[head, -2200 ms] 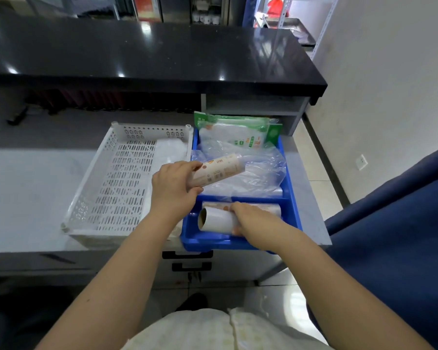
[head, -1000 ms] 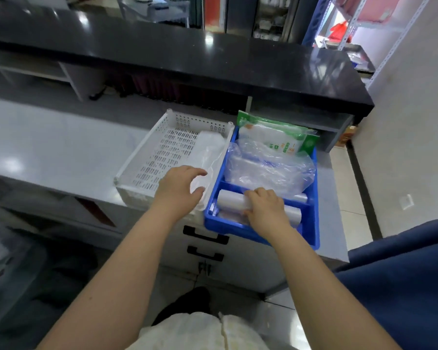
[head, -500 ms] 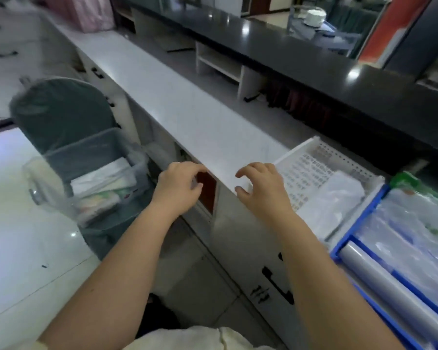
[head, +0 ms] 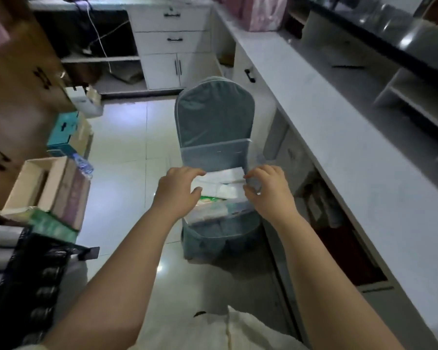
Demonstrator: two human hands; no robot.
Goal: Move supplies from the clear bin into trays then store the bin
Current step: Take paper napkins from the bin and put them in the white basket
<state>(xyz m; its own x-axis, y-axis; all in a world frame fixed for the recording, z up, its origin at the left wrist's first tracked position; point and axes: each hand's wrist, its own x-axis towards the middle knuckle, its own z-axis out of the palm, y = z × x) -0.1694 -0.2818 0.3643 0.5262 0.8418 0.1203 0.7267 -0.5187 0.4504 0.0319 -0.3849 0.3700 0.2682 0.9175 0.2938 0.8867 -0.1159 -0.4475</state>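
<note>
Your left hand (head: 177, 195) and right hand (head: 268, 193) are hovering side by side at the centre of the frame, fingers loosely curved and spread, each gripping nothing that shows; whether any fingertip is touching plastic is too blurred to tell. Below them the clear bin (head: 213, 156) is sitting on the seat of a grey-blue chair (head: 213, 114), just left of the long pale counter (head: 339, 122) running down the right side of the frame. You are looking at a see-through, straight-walled tub whose far wall is showing the chair back through it. Inside, white packets (head: 228, 179) are lying flat on top, and a green-printed packet (head: 209, 199) is peeking out beneath them near your left thumb. The step in hand looks like taking the next load of supplies. To do it well, consider going for the top white packets first, with 1 hand on each short end so the stack is staying level, and lifting straight up so nothing is catching on the rim. Thin clear walls are likely flexing under pressure, so you are better off gripping the contents, not squeezing the tub. Cardboard boxes (head: 43, 188) are crowding the lower left of the frame.
</note>
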